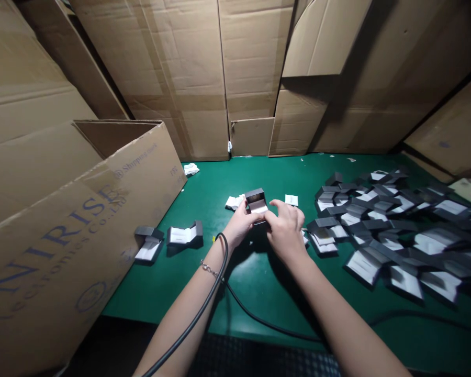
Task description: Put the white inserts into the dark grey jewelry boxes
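Observation:
In the middle of the view, an open dark jewelry box (pixel 256 200) with a pale inside is raised above the green table. My left hand (pixel 237 225) grips its left side with the fingers closed. On the other side, my right hand (pixel 286 224) has its thumb and fingers pinched at the front right edge of the same box. Small white papers lie behind the hands, one crumpled paper (pixel 233 202) at the left and a flat white card (pixel 291 200) at the right. A bracelet and a black cable are at my left wrist.
Many open dark boxes with white insides (pixel 396 220) crowd the right of the green table (pixel 212 293). Two more boxes (pixel 185 234) sit at the left, beside a large printed carton (pixel 133 183). Cardboard walls (pixel 188 68) close off the back. A black cable (pixel 267 322) crosses the front.

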{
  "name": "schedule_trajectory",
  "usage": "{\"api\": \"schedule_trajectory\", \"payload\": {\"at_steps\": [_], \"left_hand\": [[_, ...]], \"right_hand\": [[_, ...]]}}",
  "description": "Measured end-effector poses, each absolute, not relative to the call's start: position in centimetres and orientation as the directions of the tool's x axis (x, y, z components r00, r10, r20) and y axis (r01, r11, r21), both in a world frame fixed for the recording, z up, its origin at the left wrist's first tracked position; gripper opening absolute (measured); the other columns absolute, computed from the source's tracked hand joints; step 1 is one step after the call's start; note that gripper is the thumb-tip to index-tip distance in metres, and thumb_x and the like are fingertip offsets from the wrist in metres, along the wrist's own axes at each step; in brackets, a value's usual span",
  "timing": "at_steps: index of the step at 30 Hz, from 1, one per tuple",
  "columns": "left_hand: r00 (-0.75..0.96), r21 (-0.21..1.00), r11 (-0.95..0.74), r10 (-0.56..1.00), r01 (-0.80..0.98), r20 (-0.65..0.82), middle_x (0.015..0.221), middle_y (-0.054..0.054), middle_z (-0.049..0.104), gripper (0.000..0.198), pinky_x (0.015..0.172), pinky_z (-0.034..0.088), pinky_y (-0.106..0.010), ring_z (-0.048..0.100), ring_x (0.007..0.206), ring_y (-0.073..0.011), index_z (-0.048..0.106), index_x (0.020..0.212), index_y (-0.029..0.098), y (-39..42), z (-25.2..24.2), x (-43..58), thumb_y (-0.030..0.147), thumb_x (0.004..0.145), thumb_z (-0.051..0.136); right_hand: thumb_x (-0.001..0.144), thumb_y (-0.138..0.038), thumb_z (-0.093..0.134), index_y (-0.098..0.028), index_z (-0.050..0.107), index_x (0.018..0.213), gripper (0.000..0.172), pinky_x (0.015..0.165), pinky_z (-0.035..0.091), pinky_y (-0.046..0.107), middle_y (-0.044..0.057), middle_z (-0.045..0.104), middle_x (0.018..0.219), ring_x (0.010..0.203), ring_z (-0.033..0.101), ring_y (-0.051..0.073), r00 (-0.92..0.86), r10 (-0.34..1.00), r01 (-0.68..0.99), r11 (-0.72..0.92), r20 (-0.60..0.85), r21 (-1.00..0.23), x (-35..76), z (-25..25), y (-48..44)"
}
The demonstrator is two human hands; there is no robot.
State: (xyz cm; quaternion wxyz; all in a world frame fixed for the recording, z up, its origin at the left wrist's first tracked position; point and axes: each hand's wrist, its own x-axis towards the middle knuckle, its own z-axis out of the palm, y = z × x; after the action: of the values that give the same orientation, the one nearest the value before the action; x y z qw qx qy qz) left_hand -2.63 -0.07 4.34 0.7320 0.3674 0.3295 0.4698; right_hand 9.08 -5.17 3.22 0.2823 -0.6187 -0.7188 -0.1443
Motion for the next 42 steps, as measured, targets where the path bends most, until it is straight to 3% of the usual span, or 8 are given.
{"api": "schedule_trajectory", "payload": {"at_steps": [9, 17, 24, 30, 34, 39, 42], "left_hand": [[0.337, 0.793, 0.314, 0.930, -0.522, -0.147, 0.082, -0.002, 0.068, 0.037, 0.081, 0.046, -0.029, 0.062, 0.075, -0.0137, 0.065, 0.089, 0.013, 0.2, 3.8, -2.8, 0.008, 0.054, 0.077], [0.334, 0.750, 0.351, 0.925, -0.561, -0.182, 0.077, -0.002, 0.067, 0.030, 0.079, 0.047, -0.026, 0.061, 0.072, -0.0119, 0.066, 0.085, 0.012, 0.7, 2.9, -2.8, 0.007, 0.058, 0.076], [0.182, 0.710, 0.339, 0.939, -0.617, -0.291, 0.066, 0.000, 0.065, 0.020, 0.069, 0.048, -0.024, 0.060, 0.062, -0.0099, 0.063, 0.070, 0.012, 1.1, 2.4, -2.5, 0.000, 0.056, 0.071], [0.090, 0.741, 0.275, 0.956, -0.612, -0.281, 0.065, 0.000, 0.065, 0.021, 0.065, 0.046, -0.024, 0.059, 0.059, -0.0092, 0.061, 0.067, 0.012, 0.7, 2.9, -2.4, 0.000, 0.055, 0.072], [0.169, 0.797, 0.263, 0.964, -0.543, -0.203, 0.065, 0.002, 0.064, 0.024, 0.066, 0.045, -0.024, 0.059, 0.062, -0.0096, 0.060, 0.069, 0.014, 0.2, 3.5, -2.6, -0.001, 0.053, 0.070], [0.353, 0.800, 0.331, 0.922, -0.500, -0.161, 0.065, -0.001, 0.064, 0.020, 0.071, 0.046, -0.027, 0.063, 0.071, -0.0155, 0.063, 0.070, 0.013, -0.1, 3.7, -2.5, 0.003, 0.053, 0.070], [0.393, 0.781, 0.374, 0.902, -0.500, -0.181, 0.068, -0.002, 0.065, 0.021, 0.071, 0.046, -0.026, 0.062, 0.068, -0.0130, 0.065, 0.076, 0.012, 0.0, 3.7, -2.5, 0.004, 0.057, 0.070]], "right_hand": [[0.082, -0.012, 0.045, -0.024, 0.056, 0.124, 0.045, 0.099, 0.032, 0.048, 0.012, 0.056, 0.125, 0.109, 0.050, 0.028, 0.006, 0.790, 0.931, 0.220, 0.614, -0.292, 8.1, 3.3, -5.5], [0.080, -0.010, 0.041, -0.021, 0.054, 0.123, 0.046, 0.095, 0.037, 0.039, 0.010, 0.059, 0.121, 0.109, 0.053, 0.025, 0.057, 0.773, 0.825, 0.320, 0.631, -0.467, 7.8, 2.9, -5.2], [0.082, -0.014, 0.041, -0.021, 0.054, 0.121, 0.042, 0.094, 0.039, 0.039, 0.010, 0.063, 0.114, 0.104, 0.057, 0.024, 0.081, 0.729, 0.819, 0.339, 0.679, -0.462, 7.6, 3.0, -5.3], [0.082, -0.013, 0.040, -0.021, 0.054, 0.124, 0.044, 0.094, 0.042, 0.041, 0.011, 0.063, 0.115, 0.107, 0.057, 0.025, 0.022, 0.761, 0.763, 0.406, 0.648, -0.503, 7.3, 2.9, -5.4], [0.086, -0.015, 0.041, -0.019, 0.052, 0.125, 0.041, 0.097, 0.044, 0.043, 0.014, 0.059, 0.122, 0.116, 0.054, 0.025, -0.021, 0.760, 0.716, 0.464, 0.649, -0.521, 7.2, 2.8, -5.3], [0.088, -0.024, 0.047, -0.018, 0.055, 0.115, 0.029, 0.098, 0.045, 0.046, 0.018, 0.054, 0.130, 0.122, 0.051, 0.028, 0.035, 0.801, 0.693, 0.411, 0.597, -0.592, 7.2, 2.5, -5.2], [0.086, -0.031, 0.052, -0.017, 0.052, 0.113, 0.031, 0.096, 0.046, 0.048, 0.021, 0.047, 0.137, 0.126, 0.048, 0.030, 0.060, 0.817, 0.681, 0.387, 0.574, -0.622, 7.2, 2.4, -5.2]]}}
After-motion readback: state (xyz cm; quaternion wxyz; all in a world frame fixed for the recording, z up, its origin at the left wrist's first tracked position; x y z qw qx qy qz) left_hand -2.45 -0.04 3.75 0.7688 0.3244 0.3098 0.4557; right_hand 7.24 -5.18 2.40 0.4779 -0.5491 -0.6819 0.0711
